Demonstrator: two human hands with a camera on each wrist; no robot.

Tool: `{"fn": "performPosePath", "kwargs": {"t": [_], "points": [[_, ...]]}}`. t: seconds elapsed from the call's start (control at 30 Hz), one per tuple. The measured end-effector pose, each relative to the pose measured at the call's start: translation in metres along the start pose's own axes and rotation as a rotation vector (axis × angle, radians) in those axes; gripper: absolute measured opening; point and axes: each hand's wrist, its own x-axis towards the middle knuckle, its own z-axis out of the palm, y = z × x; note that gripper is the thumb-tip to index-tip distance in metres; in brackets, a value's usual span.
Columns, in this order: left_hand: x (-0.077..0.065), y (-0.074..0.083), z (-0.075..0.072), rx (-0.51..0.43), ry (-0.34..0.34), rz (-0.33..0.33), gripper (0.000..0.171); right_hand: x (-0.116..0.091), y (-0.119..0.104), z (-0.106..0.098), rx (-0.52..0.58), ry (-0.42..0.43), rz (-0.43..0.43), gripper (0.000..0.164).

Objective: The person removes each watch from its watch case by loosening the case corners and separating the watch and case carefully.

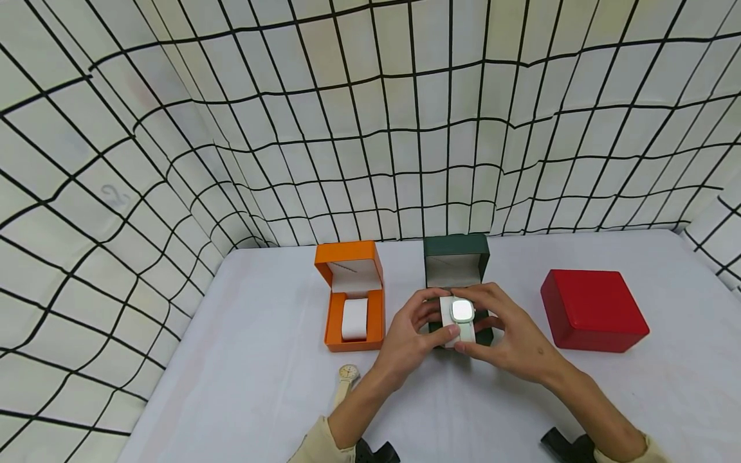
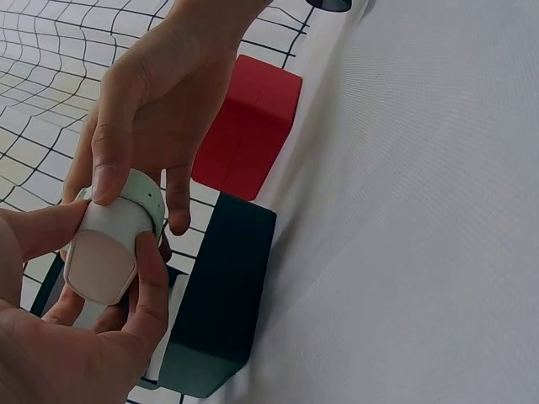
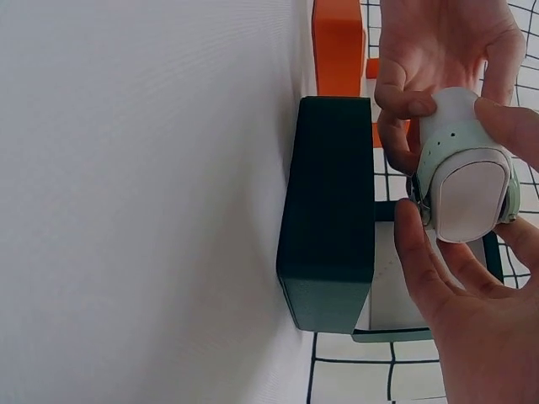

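A mint-green wristwatch [image 1: 462, 310] with a square face is wrapped around a white watch cushion [image 2: 101, 265]. Both hands hold the pair above the base of an upright-lidded dark green watch box [image 1: 456, 252]. My left hand [image 1: 408, 341] grips the cushion from the left, its thumb on the near end. From the other side my right hand [image 1: 518, 337] pinches the watch on its cushion, thumb and fingers touching the strap. The green strap [image 3: 455, 143] circles the cushion in the right wrist view. Much of the box's base is hidden behind the hands.
Left of the hands stands an orange watch box [image 1: 381, 321], lid raised, with a white cushion [image 1: 354, 319] inside. A cream-strapped watch [image 1: 348, 373] lies near my left forearm. On the right sits a closed red box [image 1: 593, 308]. Black wire mesh [image 1: 417, 128] rises behind the table.
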Motion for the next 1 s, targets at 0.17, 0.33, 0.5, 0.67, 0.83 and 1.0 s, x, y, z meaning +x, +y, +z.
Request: {"fn": "performPosePath", "kwargs": {"t": [0.17,0.33,0.5,0.67,0.83,1.0], "points": [[0.0002,-0.0005,0.0008,0.0,-0.004,-0.008,0.053,-0.0013,0.0004,-0.0001,0.004,-0.004,0.003,0.08],[0.0005,-0.001,0.001,-0.001,-0.002,-0.008,0.052,-0.0019,0.0008,-0.0004,0.004,-0.004,0.004,0.079],[-0.0001,-0.0012,0.0005,0.002,0.0,-0.013,0.052,-0.0022,0.0011,-0.0006,0.008,-0.008,-0.012,0.078],[-0.0005,-0.0007,0.0001,0.003,-0.002,-0.015,0.051,-0.0021,0.0005,-0.0006,0.018,-0.018,-0.008,0.078],[-0.0004,0.0001,0.0,0.0,-0.005,-0.018,0.051,-0.0024,0.0007,-0.0012,0.037,-0.034,0.006,0.083],[-0.0011,0.0,-0.0003,0.0,-0.012,-0.025,0.051,-0.0029,0.0008,-0.002,0.061,-0.055,0.01,0.085]]}}
